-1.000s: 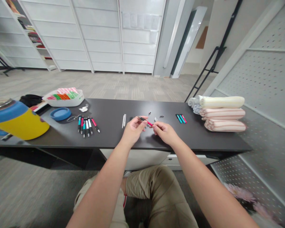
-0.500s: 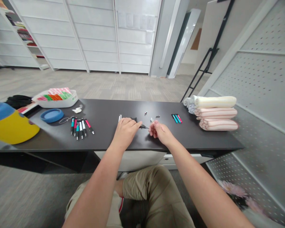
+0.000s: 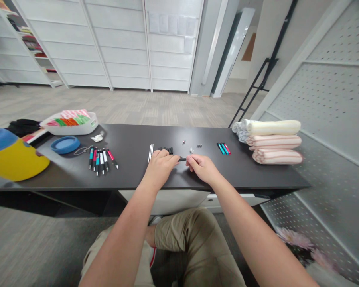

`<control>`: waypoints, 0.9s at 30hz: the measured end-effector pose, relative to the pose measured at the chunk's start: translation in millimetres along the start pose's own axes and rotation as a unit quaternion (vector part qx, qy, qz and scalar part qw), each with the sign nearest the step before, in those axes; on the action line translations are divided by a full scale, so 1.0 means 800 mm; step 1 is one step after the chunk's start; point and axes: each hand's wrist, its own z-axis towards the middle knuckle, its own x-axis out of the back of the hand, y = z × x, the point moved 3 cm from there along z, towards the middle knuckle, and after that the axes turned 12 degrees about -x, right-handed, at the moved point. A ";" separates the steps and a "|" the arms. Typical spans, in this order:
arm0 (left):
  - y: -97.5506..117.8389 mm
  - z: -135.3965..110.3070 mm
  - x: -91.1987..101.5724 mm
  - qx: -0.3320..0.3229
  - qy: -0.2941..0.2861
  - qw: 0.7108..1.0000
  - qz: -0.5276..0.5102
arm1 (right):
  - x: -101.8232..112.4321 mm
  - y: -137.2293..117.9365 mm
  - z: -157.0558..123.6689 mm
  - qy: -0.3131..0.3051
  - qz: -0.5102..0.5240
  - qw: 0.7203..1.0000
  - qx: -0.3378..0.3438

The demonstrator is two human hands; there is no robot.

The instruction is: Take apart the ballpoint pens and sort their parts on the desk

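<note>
My left hand point(image 3: 161, 165) is closed around a slim black pen grip point(image 3: 182, 159), which sticks out to the right from its fingers. The thumb and fingertips of my right hand point(image 3: 202, 166) pinch the far end of this piece, hiding its tip. Behind my left hand lie several black pen grips point(image 3: 166, 150), with thin white refills point(image 3: 150, 151) to their left. Small metal pieces point(image 3: 184, 142) and tiny springs point(image 3: 199, 146) rest beyond my hands. A little whitish piece point(image 3: 191, 150) lies just behind my right fingers.
Coloured pen barrels point(image 3: 223, 148) lie to the right, before rolled towels point(image 3: 275, 141). Several pens point(image 3: 101, 160) sit on the left of the dark table point(image 3: 131, 175), near a blue round lid point(image 3: 65, 145), a white basket point(image 3: 91, 124) and a yellow-and-blue object point(image 3: 18, 157).
My right fingers have closed onto the end of the pen grip, covering the thin metal tip that showed before. My left hand has shifted slightly, uncovering more of the refills and black grips.
</note>
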 end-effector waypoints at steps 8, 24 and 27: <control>-0.003 -0.001 0.003 0.010 0.031 0.999 -0.020 | 0.002 0.004 0.000 0.011 -0.008 1.000 0.007; -0.006 -0.001 0.000 0.025 0.009 0.999 -0.024 | -0.002 0.008 0.003 -0.012 0.066 0.997 -0.039; -0.006 -0.001 -0.001 0.024 0.001 1.000 -0.017 | -0.004 0.013 0.006 -0.005 0.093 0.995 -0.037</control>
